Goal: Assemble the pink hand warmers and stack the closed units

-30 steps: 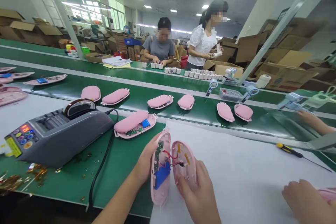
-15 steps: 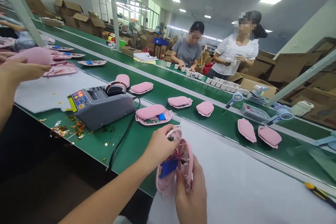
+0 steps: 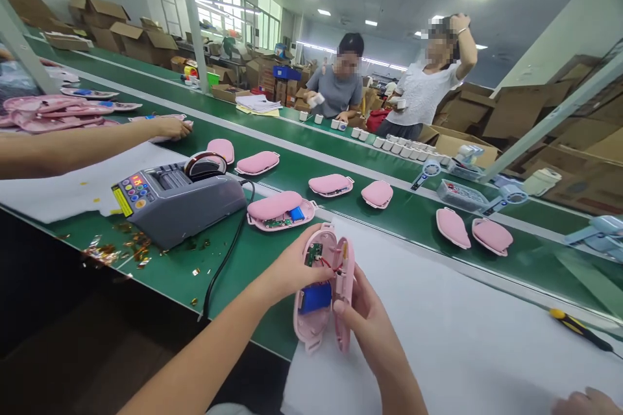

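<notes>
I hold an opened pink shell device (image 3: 322, 285) upright over the near edge of the white mat (image 3: 438, 337). Its left half shows a small green circuit board, red wires and a blue battery (image 3: 315, 297). My left hand (image 3: 292, 269) grips that half from the left side. My right hand (image 3: 360, 314) pinches the other half (image 3: 343, 292), which stands nearly closed against the first. Just behind on the green belt lies another half-open pink device (image 3: 280, 211).
A grey tape dispenser (image 3: 178, 198) with a black cable stands left on the green belt (image 3: 399, 214), foil scraps beside it. Several pink devices lie along the belt. A screwdriver (image 3: 577, 329) lies at right. A co-worker's arm (image 3: 87, 146) reaches in from left; two people work opposite.
The two shell halves have come closer together in my hands. The view swung left. The co-worker's arm at left now stretches out across the belt.
</notes>
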Demonstrator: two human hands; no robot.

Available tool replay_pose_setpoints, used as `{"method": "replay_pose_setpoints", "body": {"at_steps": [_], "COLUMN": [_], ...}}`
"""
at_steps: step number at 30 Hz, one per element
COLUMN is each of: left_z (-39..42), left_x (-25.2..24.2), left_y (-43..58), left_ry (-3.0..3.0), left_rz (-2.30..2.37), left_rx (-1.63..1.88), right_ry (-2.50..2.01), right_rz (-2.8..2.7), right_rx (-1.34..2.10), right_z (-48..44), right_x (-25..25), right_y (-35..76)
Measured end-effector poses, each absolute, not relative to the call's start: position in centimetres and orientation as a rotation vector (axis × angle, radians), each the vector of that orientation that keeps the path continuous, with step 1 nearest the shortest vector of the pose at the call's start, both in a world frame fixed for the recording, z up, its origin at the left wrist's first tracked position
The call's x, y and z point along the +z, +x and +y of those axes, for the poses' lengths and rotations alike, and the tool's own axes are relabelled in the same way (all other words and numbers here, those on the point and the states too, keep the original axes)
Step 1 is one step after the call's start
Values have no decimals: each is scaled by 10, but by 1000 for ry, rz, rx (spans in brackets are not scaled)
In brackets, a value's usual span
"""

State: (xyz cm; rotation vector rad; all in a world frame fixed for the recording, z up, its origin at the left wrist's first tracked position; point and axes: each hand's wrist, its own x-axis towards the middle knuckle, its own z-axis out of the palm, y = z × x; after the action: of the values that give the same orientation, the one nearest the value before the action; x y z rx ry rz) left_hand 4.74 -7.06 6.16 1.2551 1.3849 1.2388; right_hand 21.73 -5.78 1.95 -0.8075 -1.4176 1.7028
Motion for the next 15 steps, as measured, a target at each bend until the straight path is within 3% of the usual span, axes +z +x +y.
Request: {"method": "replay_pose_setpoints", "body": {"at_steps": [4, 15], "left_z": [-68, -68], "left_x": [55, 60], "left_y": [51, 52], "left_ry": [1259, 1425], "left_rz": [1510, 1553], "left_rx": [1237, 1092], "right_ry": [-741, -737], "right_rz": [-1319, -1395], "right_rx": [1869, 1654], "right_z": [-49, -49], "right_x": [17, 5], "right_y": [221, 218]}}
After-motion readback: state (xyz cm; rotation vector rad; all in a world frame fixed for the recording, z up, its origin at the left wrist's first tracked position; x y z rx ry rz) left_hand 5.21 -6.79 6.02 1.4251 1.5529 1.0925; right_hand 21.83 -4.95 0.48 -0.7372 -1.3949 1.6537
